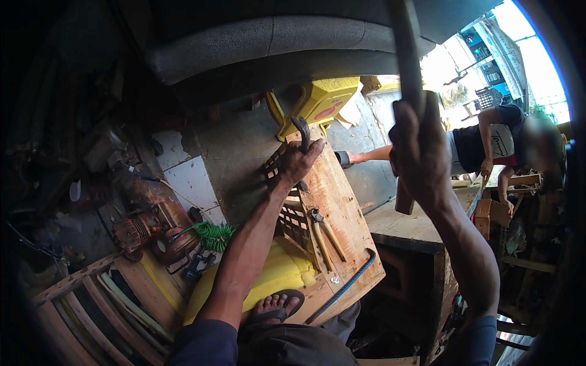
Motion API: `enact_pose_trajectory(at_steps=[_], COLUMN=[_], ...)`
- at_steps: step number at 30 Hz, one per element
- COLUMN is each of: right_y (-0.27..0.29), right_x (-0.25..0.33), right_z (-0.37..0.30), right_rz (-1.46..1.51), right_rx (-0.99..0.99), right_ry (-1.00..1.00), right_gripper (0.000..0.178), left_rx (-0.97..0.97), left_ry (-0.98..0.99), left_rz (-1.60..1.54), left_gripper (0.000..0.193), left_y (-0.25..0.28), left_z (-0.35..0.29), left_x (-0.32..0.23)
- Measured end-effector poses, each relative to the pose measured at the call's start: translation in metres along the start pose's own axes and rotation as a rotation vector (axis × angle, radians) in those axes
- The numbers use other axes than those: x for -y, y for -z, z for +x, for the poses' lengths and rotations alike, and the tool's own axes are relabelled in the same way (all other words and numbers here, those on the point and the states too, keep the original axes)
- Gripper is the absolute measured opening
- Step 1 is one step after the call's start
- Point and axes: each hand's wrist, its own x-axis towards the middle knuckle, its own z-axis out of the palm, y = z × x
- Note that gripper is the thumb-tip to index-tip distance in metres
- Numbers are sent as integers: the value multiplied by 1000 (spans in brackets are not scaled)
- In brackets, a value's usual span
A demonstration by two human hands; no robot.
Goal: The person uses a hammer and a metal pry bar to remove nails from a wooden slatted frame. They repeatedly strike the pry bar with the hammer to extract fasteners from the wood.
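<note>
My left hand (298, 161) is closed around a dark, curved metal tool (300, 129), its bent end rising above the fist and its lower tip near the wooden board (336, 195). Raised at the right, my right hand (424, 149) grips a long wooden-shafted tool (407, 49). Its upper end runs out of view, so its exact kind cannot be told. On the board, below my left hand, lie pincers (326, 235) with tan handles. Beside them rests a blue bar with a hooked end (348, 282). My sandalled foot (278, 306) is next to the board's near end.
A yellow plastic seat (323, 104) stands beyond the board, under a dark padded piece (268, 46). Yellow padding (262, 277), a rusty compressor (149, 229) and a green coiled hose (213, 236) are left. At right, another person (488, 143) handles wood behind a workbench (406, 226).
</note>
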Motion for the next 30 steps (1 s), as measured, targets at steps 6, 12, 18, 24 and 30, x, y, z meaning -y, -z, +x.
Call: enact_pose_trajectory(at_steps=[6,12,18,24,30], right_y=[23,7,-17,29,2], right_x=[19,-15,-4,27,-17], right_z=[16,7,21,12,30], right_rz=[-392,-543,-221,-553,-531], right_rx=[339,542,210,432,606], right_ry=[-95,129,15,-157,53], right_gripper=[29,23,23,25,32], left_rx=[53,23,-15,91,-48], left_ry=[17,2,40,16,40], left_rz=[65,81,-67,-179,-55], left_gripper=[48,47,46,47,48], left_y=[-17,-26,0,-45,3], left_z=[1,-3,5,5,4], left_x=[-2,-7,1,1,16])
